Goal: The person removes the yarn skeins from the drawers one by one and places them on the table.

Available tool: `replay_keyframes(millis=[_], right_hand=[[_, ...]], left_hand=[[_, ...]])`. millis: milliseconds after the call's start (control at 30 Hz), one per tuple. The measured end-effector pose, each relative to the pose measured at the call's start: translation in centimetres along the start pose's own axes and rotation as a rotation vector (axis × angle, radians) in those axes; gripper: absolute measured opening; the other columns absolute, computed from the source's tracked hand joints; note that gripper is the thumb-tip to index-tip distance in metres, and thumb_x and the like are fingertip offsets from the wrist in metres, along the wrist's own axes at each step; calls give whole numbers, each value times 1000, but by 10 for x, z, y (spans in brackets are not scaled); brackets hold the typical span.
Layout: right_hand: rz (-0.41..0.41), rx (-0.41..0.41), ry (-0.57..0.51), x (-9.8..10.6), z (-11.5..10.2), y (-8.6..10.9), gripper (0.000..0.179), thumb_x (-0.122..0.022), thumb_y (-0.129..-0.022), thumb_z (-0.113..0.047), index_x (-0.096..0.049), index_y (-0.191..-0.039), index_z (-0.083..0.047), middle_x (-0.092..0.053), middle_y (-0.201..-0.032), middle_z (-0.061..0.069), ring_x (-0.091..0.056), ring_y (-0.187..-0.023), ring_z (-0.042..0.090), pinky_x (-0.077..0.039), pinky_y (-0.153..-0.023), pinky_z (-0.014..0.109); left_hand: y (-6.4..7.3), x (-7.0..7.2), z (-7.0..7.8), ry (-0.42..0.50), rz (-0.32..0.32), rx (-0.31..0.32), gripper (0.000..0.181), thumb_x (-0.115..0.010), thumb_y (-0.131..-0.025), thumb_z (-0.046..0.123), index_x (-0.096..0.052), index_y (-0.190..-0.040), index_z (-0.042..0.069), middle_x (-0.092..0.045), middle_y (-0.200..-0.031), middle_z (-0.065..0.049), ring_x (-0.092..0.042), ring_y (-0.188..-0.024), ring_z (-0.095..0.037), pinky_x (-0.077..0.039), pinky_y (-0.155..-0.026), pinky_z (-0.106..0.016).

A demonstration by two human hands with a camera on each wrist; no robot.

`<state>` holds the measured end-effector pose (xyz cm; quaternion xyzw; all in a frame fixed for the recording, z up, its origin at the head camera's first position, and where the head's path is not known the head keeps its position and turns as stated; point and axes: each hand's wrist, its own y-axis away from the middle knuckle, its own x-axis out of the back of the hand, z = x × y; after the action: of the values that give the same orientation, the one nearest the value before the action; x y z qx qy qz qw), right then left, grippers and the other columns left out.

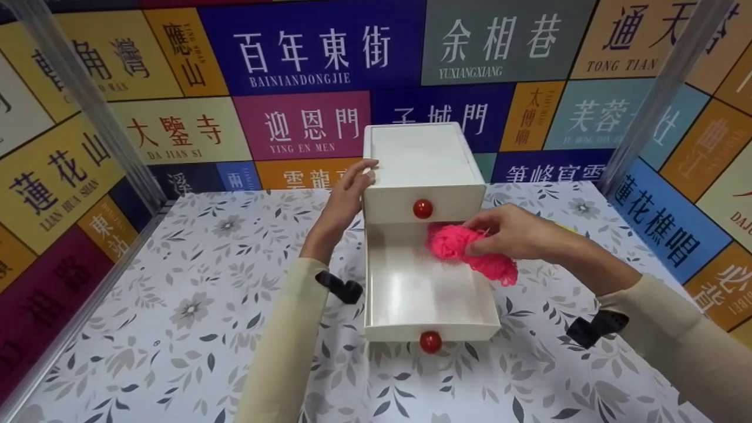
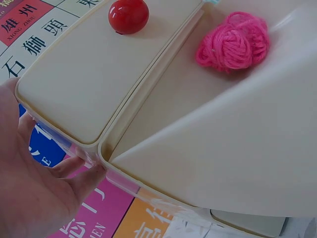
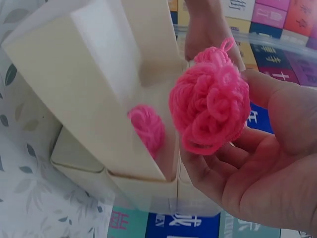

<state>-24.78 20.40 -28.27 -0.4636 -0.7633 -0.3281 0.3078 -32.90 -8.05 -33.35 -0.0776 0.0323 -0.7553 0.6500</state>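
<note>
A white drawer cabinet stands on the table, its lower drawer pulled out and its upper one closed; each has a red round knob. Against the cabinet's left side rests my left hand, fingers spread along the wall. My right hand pinches a bright pink ball of yarn over the right side of the open drawer. Inside that drawer, towards the back, lies another pink ball of yarn, which the right wrist view shows partly hidden by the drawer wall.
A white tablecloth with grey leaves covers the table. Colourful panels with Chinese lettering stand behind and at both sides, with clear posts at the corners. Something yellow shows partly behind the right wrist.
</note>
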Motion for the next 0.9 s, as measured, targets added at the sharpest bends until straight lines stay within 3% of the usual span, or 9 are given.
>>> replay_keyframes(millis=[233, 500, 900], right_hand=[[66, -2, -39, 17, 28, 4, 44, -75, -88, -26, -67, -127, -8, -66, -114, 11, -57, -95, 21, -50, -73, 24], [75, -76, -15, 32, 61, 6, 52, -71, -91, -36, -61, -133, -7, -62, -121, 16, -56, -102, 25, -51, -78, 25], [96, -159, -56, 36, 105, 3, 61, -70, -92, -40, -56, -138, -3, -57, -127, 21, -55, -97, 22, -51, -75, 24]], left_hand=[[0, -1, 1, -19, 1, 8, 39, -46, -105, 33, -50, -143, 25, -43, -154, -9, -46, -138, -28, -37, -117, -52], [1, 0, 0, -24, -3, 8, 39, -45, -106, 33, -50, -143, 25, -38, -158, -7, -43, -141, -28, -35, -118, -53], [1, 0, -1, -22, -10, 2, 39, -44, -106, 33, -50, -144, 25, -41, -156, -8, -47, -137, -27, -39, -116, -50]])
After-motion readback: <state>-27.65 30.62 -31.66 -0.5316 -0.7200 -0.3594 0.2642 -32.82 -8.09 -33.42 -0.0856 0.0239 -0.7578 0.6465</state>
